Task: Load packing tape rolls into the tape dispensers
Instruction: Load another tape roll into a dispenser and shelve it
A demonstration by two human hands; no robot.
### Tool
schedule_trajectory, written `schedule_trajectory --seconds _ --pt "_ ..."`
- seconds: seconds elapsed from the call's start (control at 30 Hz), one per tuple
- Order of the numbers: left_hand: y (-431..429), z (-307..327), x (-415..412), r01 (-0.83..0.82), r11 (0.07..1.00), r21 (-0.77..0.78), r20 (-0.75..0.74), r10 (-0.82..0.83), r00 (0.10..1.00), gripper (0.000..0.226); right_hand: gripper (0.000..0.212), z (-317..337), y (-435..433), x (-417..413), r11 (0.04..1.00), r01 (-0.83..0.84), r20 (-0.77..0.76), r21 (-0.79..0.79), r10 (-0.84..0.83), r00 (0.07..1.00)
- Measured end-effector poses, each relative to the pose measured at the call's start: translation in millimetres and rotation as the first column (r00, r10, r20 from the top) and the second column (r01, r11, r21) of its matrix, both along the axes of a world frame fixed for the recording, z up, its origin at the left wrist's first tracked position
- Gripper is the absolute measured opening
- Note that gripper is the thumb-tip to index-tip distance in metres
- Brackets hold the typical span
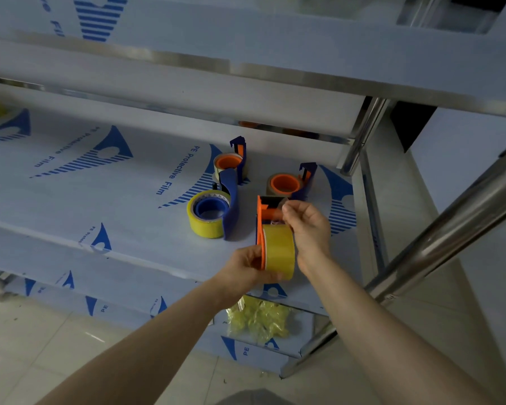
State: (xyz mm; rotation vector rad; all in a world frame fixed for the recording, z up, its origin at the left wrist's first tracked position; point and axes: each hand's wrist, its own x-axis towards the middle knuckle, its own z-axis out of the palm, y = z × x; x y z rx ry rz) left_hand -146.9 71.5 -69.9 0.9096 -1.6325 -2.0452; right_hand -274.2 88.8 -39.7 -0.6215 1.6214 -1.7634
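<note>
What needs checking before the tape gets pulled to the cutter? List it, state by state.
1. Yellow tape roll seated in orange dispenser: ok.
2. Left hand grips the dispenser's lower end: ok.
3. Right hand reaches the roller: ok.
4. Tape end in right hand's grasp: cannot tell.
5. Nearest blue dispenser clear of both hands: ok.

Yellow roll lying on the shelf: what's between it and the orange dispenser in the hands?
Head view: the blue handle of its own dispenser stands between the roll and the orange dispenser, then bare shelf.
</note>
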Motion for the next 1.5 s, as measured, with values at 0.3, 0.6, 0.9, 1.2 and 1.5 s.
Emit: schedule_trajectory --seconds 0.3,0.6,0.9,1.2,1.5 --pt "-9 10 -3 -0.052 0.971 0.234 -0.045 0.064 0.997 0.021 0.014 -15 -3 13 0.992 0.124 -0.069 0.002 -0.124 0.99" --pt "5 -2 -12 -0.18 0.972 0.149 -0.049 0.189 0.981 0.015 0.005 -8 -12 -11 0.989 -0.015 -0.322 0.148 0.062 0.945" --pt "19 -9 -14 -0.285 0.956 -0.068 -0.132 0.275 0.952 0.008 0.02 -10 -7 -16 0.999 -0.039 -0.425 0.025 0.046 0.904" --pt "19 -11 -1 -0.286 0.955 -0.074 -0.103 0.278 0.955 0.022 0.003 -13 -4 -5 0.999 -0.033 -0.409 -0.028 0.019 0.913" --pt "21 -5 2 -0.334 0.942 0.026 -0.109 0.335 0.936 0.012 0.012 -5 -2 -14 0.997 0.024 -0.725 0.071 0.035 0.687"
